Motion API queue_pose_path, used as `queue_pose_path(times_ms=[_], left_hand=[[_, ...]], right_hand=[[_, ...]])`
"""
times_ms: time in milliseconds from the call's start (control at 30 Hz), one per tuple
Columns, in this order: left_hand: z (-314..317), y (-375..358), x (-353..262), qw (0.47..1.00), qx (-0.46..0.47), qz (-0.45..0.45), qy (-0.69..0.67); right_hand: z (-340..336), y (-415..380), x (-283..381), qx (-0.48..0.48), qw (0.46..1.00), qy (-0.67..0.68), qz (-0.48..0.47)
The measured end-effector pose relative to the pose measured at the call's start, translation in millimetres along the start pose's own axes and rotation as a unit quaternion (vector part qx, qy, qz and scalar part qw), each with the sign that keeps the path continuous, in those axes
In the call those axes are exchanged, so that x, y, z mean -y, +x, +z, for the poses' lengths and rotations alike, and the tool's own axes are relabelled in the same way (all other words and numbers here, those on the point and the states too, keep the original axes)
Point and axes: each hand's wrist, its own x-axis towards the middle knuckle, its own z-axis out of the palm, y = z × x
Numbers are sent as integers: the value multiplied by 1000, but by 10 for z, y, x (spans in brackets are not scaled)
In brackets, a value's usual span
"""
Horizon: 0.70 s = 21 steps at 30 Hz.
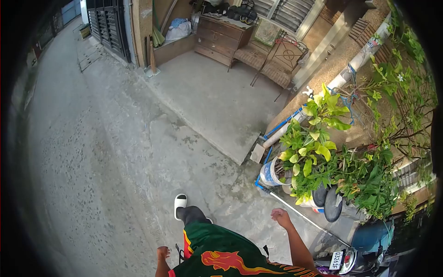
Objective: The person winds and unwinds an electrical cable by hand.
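Low in the view, my left hand (163, 252) hangs beside my body with its fingers curled in and nothing visible in them. A thin dark strap or cord lies between it and my dark green shirt (230, 249). My right hand (280, 217) is out to the other side, its fingers bent loosely together, with nothing seen in it. It is nearest the white pipe (302, 214) along the ground, but apart from it. Below me, one foot in a white slide sandal (180, 206) is on the concrete; the other foot is mostly hidden.
A raised concrete step (207, 106) lies ahead, with a wooden dresser (219, 39) and wicker-seated chairs (277, 71) behind. Potted plants (318, 143), a white bucket (269, 173) and a parked motorcycle (348, 261) line the right. A lane (87, 138) runs off left past a dark gate (108, 25).
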Motion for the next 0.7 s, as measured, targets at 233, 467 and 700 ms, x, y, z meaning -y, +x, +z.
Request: queue_pose_path(times_ms=[233, 467, 700], left_hand=[[32, 1267, -2632, 897, 189, 165, 364], [427, 1151, -6650, 799, -103, 499, 319], [2220, 346, -8611, 624, -158, 599, 476]], right_hand=[[381, -264, -628, -167, 956, 39, 238], [1518, -1166, -368, 0, 937, 137, 320], [2571, -1325, -325, -292, 756, 466, 355]])
